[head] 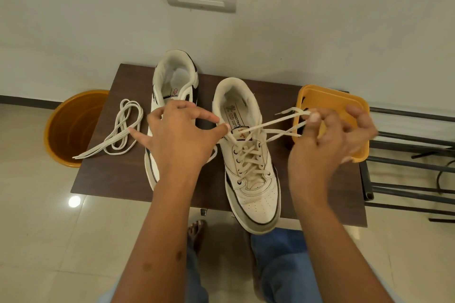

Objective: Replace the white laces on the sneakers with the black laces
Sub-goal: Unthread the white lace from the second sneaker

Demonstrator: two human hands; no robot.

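At the left edge of the frame we see a round orange plastic bucket (71,128) on the floor, half tucked behind the dark brown wooden table (118,179). On the table's left part lies a loose coiled white lace (123,128), already out of its shoe. Just right of it stands the unlaced white leather sneaker with dark trim (172,81), its front hidden behind our left hand (177,135). That hand hovers with fingers spread and relaxed, the forefinger tip touching the tongue of the second white sneaker (248,155) at centre — it grips nothing. This shoe keeps its white lace (251,157) through all the eyelets, with both loose ends drawn taut to the right into our right hand (327,140), where thumb and forefinger pinch them while the outer fingers fan out, blurred.

To do this step well, we judge it best to press the tongue down with the left hand, then free one crossing at a time from the top eyelets — pulling both ends at once would only tighten the lacing.

Behind the right hand sits a square orange plastic tray (327,96); dark shapes show at its near-left wall, perhaps the black laces, but we cannot tell. Black metal bars (413,115) run off the right edge, cut off.
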